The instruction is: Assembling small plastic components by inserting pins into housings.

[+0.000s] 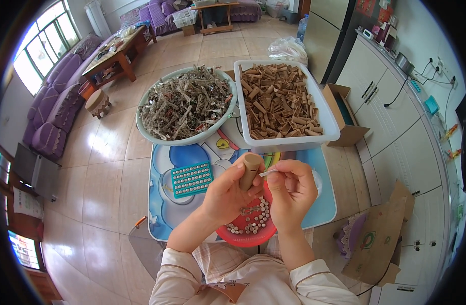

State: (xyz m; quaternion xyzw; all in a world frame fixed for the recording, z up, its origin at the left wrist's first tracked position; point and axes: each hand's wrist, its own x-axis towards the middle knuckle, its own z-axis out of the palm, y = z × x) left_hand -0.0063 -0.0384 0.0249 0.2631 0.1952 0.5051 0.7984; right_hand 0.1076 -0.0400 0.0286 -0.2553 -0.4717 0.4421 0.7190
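My left hand (227,190) is wrapped round a brown cardboard tube (250,170), which stands nearly upright in my fingers with its closed top showing. Close beside it, my right hand (292,190) pinches a thin white strip (268,173) between thumb and forefinger, its tip near the tube. Below both hands sits a red bowl (249,239) with many small round silvery pieces (260,216) in it, partly hidden by my fingers. To the left, a teal tray (192,179) holds rows of similar small round pieces on the table.
A low table (314,203) with a colourful printed top carries these things. At its far side stand a pale green basin (144,133) heaped with tangled greyish strands and a white tub (332,133) of brown cardboard pieces. Cardboard boxes (380,244) lie at the right near white cabinets.
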